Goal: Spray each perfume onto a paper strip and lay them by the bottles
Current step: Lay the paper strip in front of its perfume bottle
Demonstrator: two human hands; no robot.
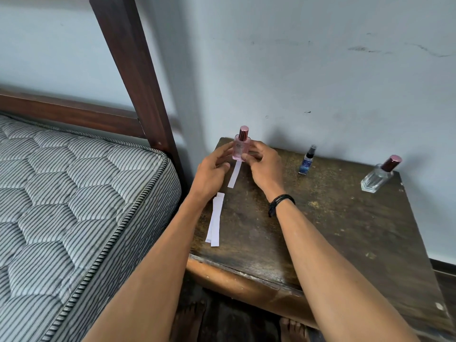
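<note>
Head view. Both hands hold a capped pink glass perfume bottle [241, 149] upright at the far left corner of the worn dark wooden bench [333, 230]: left hand [214, 169] at its left side, right hand [262, 164], wearing a black cord bracelet [281, 204], at its lower right. A single white paper strip [234, 176] lies flat between the hands, its far end at the bottle's base. A loose stack of white paper strips [215, 219] lies near the bench's left edge. Further right stand a small blue spray bottle [306, 161] and a clear glass bottle with a maroon cap [377, 177]
</note>
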